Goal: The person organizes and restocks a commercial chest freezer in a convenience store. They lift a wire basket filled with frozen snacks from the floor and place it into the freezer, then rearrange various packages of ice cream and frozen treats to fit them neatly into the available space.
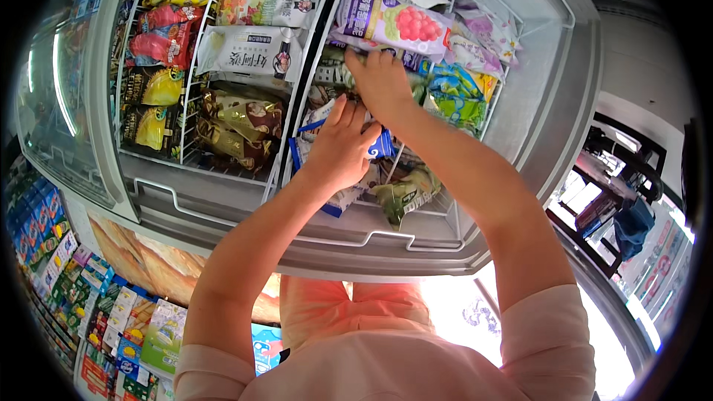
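Observation:
My left hand (341, 147) lies over blue-and-white wrapped ice creams (381, 146) in the right part of a chest freezer. Whether it grips one of them is not clear. Just beyond it, my right hand (384, 86) reaches among dark green wrapped packets (331, 73), its fingertips partly hidden. Those fingertips touch the near side of the purple packets, below a large purple ice-cream packet (392, 22) with a picture of pink berries. Close to my right wrist are blue-and-green packets (457, 92). An olive-green packet (409, 195) slants near the front of the wire basket (445, 209).
Left of a dark divider (312, 55) are white packets (250, 53), brown-and-gold cones (239, 128) and black-and-yellow packets (153, 111). A sliding glass lid (61, 83) covers the far left. The freezer's front rim (379, 264) runs before my body. Boxed goods (161, 334) stand at lower left.

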A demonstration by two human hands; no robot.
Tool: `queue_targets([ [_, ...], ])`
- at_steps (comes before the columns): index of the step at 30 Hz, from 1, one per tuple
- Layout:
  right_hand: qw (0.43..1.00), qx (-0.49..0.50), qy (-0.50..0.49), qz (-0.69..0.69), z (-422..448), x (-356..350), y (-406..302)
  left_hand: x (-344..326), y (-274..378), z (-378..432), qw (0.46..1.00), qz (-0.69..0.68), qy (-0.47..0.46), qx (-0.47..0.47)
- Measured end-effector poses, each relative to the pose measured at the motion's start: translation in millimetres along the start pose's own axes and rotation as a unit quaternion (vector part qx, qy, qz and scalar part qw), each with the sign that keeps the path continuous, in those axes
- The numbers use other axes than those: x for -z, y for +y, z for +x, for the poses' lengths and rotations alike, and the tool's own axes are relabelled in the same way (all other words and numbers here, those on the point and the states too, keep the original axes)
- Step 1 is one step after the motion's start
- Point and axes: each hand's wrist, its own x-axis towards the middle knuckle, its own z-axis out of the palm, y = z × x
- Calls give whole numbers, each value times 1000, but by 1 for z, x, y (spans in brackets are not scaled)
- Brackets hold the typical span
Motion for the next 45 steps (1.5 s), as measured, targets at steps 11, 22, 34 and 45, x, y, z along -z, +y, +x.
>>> queue_targets([
  [11,966,75,139,203,-56,69,39,12,-11,-7,999,21,-37,-26],
  [22,916,47,-156,367,-215,11,47,36,-24,-18,980,44,-179,-71],
  [34,978,-41,-17,205,-90,148,61,-2,-36,-3,996,20,-77,-49],
  [45,973,21,53,226,-10,62,24,45,-27,2,990,55,125,44],
])
